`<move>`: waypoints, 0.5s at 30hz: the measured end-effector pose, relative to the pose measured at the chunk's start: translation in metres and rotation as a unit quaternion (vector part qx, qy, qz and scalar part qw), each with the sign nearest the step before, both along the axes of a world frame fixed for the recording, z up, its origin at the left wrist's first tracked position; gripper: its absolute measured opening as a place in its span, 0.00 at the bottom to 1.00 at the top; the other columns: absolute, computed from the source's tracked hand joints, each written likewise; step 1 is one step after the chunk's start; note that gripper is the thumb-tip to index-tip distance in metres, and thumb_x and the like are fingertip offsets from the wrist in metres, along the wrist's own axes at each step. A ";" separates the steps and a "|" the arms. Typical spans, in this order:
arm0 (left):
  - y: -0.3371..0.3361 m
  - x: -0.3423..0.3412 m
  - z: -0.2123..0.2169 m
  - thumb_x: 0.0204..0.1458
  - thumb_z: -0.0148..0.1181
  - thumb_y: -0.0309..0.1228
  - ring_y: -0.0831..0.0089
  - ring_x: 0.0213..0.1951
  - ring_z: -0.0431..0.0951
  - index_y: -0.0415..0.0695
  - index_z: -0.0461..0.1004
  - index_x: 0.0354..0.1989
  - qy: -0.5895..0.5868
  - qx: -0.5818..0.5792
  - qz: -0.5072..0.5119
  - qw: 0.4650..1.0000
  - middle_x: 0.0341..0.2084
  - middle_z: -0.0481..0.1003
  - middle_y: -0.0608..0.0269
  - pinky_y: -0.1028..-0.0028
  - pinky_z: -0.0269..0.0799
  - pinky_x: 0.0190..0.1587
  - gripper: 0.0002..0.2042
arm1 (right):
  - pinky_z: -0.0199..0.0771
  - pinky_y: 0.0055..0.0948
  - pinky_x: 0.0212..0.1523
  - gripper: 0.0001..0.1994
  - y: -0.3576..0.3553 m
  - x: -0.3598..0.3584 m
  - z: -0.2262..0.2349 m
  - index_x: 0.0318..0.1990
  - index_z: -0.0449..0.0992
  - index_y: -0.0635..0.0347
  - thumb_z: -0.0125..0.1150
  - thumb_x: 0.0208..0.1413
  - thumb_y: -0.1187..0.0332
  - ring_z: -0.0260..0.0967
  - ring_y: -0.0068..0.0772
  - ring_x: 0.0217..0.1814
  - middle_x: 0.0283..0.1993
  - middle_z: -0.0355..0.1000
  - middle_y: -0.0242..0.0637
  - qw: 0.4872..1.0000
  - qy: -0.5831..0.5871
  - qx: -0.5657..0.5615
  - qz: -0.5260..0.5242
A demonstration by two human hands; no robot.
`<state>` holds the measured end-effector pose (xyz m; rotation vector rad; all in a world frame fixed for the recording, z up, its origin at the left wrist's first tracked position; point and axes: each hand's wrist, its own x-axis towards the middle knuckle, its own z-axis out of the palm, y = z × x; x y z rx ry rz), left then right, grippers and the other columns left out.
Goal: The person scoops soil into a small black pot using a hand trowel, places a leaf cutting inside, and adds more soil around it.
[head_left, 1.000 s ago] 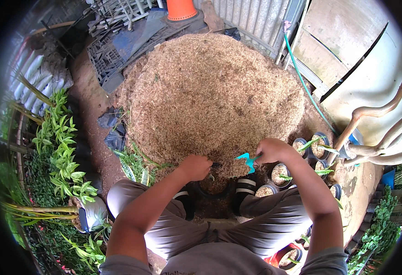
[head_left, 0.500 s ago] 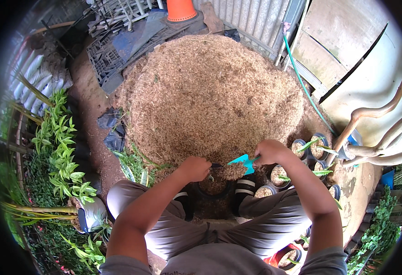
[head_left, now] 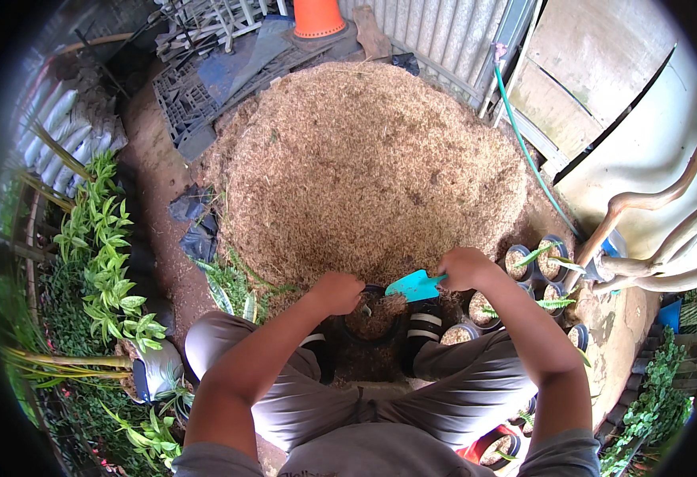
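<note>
A black plant pot (head_left: 376, 342) stands between my feet, partly filled with brown mulch; a small seedling (head_left: 366, 308) shows inside it. My left hand (head_left: 339, 293) is closed at the pot's far left rim, its fingertips partly hidden. In my right hand (head_left: 463, 269) is the handle of a turquoise hand trowel (head_left: 418, 286). The trowel's blade is tilted over the right side of the pot, with mulch (head_left: 394, 304) spilling off its lower edge. Just beyond both hands rises a broad heap of light-brown mulch (head_left: 372, 167).
Several potted plants (head_left: 551, 258) crowd the right side, near twisted branches (head_left: 623, 203) and a green hose (head_left: 525, 143). An orange cone (head_left: 318, 17) and dark plastic crates (head_left: 181, 99) are behind the heap. Leafy plants (head_left: 110, 254) line the left.
The trowel has moved left over the pot and tipped, its mulch load now mostly off the blade. My right hand has shifted slightly; my left hand stays at the rim.
</note>
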<state>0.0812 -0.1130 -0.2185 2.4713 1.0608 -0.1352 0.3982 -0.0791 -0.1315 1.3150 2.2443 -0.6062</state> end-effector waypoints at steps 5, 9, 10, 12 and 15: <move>0.004 0.003 0.000 0.55 0.57 0.37 0.50 0.41 0.79 0.45 0.78 0.39 0.066 -0.046 0.006 0.997 0.33 0.77 0.53 0.51 0.75 0.43 0.10 | 0.78 0.45 0.44 0.10 -0.007 -0.005 0.018 0.37 0.84 0.51 0.63 0.46 0.66 0.78 0.49 0.45 0.38 0.80 0.43 0.997 0.055 -0.026 -0.043; -0.001 0.005 -0.007 0.55 0.56 0.35 0.48 0.39 0.79 0.43 0.77 0.37 -0.041 0.001 0.036 0.998 0.32 0.77 0.50 0.51 0.74 0.43 0.09 | 0.79 0.43 0.44 0.10 0.001 -0.013 0.051 0.37 0.83 0.55 0.61 0.46 0.71 0.78 0.49 0.46 0.41 0.80 0.46 0.996 0.008 0.007 -0.091; -0.007 0.011 -0.006 0.55 0.56 0.34 0.47 0.39 0.78 0.42 0.76 0.37 -0.074 -0.009 0.051 0.996 0.32 0.77 0.49 0.51 0.74 0.43 0.09 | 0.79 0.42 0.45 0.10 0.004 -0.011 0.057 0.37 0.83 0.56 0.61 0.46 0.72 0.78 0.49 0.46 0.41 0.80 0.46 0.995 0.004 0.018 -0.100; -0.029 0.028 -0.003 0.55 0.55 0.34 0.46 0.39 0.78 0.41 0.76 0.38 -0.149 -0.035 0.098 0.983 0.33 0.76 0.46 0.51 0.73 0.43 0.09 | 0.80 0.42 0.44 0.10 0.008 -0.015 0.078 0.37 0.83 0.59 0.60 0.46 0.74 0.79 0.49 0.46 0.41 0.80 0.48 0.990 0.026 0.043 -0.129; -0.079 0.078 -0.032 0.59 0.54 0.36 0.44 0.45 0.77 0.37 0.74 0.48 -0.158 -0.123 0.195 0.960 0.39 0.77 0.40 0.55 0.73 0.48 0.16 | 0.80 0.43 0.43 0.12 0.019 -0.023 0.105 0.39 0.82 0.62 0.60 0.45 0.76 0.79 0.50 0.46 0.40 0.80 0.49 0.984 0.048 0.052 -0.162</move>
